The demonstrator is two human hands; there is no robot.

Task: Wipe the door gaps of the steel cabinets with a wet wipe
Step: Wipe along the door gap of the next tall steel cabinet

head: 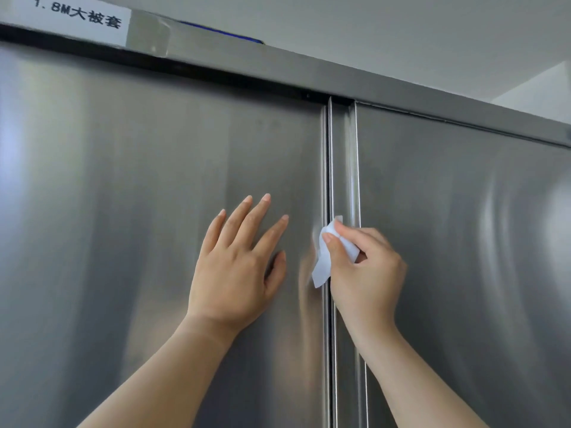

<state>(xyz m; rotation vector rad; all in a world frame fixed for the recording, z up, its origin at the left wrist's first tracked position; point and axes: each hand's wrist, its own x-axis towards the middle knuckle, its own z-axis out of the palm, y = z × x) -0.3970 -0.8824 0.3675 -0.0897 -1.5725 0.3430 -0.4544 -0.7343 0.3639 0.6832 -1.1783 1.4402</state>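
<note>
Two brushed steel cabinet doors fill the view, the left door [139, 196] and the right door [463, 227]. Between them runs a dark vertical gap [327, 168] beside a narrow steel strip. My right hand [364, 273] pinches a white wet wipe [323, 261] between thumb and fingers and holds it against the gap about halfway up the view. A loose end of the wipe hangs down over the left door's edge. My left hand [238, 261] lies flat on the left door with fingers spread, just left of the gap.
A steel top rail [370, 84] with a black seam under it runs above the doors. A white paper label [71, 18] with printed text is taped at the top left. Something blue [222, 32] lies on the cabinet top. White wall and ceiling show at the upper right.
</note>
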